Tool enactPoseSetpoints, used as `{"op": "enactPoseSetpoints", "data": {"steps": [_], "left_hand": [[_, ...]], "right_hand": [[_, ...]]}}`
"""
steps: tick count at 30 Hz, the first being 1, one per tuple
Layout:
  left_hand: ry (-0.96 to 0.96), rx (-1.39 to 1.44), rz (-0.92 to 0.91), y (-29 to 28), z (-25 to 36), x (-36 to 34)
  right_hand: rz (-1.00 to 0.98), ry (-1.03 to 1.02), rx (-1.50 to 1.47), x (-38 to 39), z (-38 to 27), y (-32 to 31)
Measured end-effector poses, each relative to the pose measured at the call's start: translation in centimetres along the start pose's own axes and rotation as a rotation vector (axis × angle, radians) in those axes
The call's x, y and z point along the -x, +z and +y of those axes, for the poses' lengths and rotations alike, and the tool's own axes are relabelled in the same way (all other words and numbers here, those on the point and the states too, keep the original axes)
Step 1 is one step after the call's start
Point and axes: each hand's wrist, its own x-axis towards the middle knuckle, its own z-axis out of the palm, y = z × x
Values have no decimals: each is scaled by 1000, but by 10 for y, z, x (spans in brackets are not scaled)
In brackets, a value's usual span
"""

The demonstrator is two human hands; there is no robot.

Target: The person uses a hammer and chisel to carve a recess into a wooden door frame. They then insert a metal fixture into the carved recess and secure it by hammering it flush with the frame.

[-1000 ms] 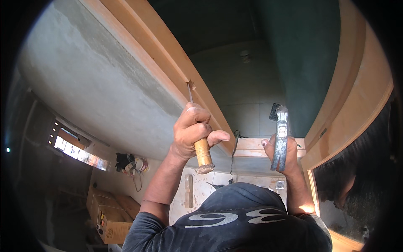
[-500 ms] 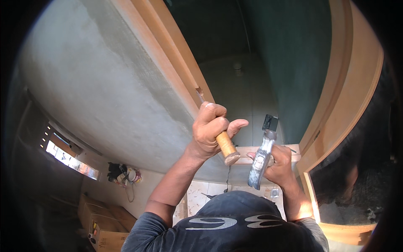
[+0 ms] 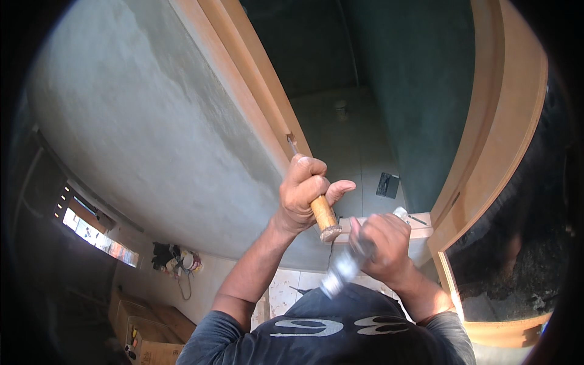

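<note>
Left hand (image 3: 304, 190) around chisel (image 3: 324, 216), right hand (image 3: 387, 248) around hammer (image 3: 342, 275), white print (image 3: 306, 328) on dark shirt (image 3: 353, 350)

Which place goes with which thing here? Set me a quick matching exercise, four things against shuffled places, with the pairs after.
Things
1. chisel
2. hammer
3. black rectangular object
4. cardboard box

Places
A. on the floor past the sill
B. in the right hand
C. lower left of the view
D. in the left hand

Pairs: 1-D; 2-B; 3-A; 4-C

Bare grey plastered wall (image 3: 158, 121) and raw wooden frame (image 3: 255, 67) mark this as a building site.
</note>
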Motion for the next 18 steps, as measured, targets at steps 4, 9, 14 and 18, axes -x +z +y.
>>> {"op": "enactPoseSetpoints", "data": {"steps": [4,9,14,18], "left_hand": [[120,-114,-23,-5,-1,-5],[-3,182,40,-39,-19,29],[-71,287,47,-50,-24,29],[74,98,-190,-21,-4,4]], "right_hand": [[-89,68,-63,10,12,1],[-122,308,-264,53,34,-2],[-68,497,-312,78,50,-6],[-82,599,-373,80,59,-11]]}}
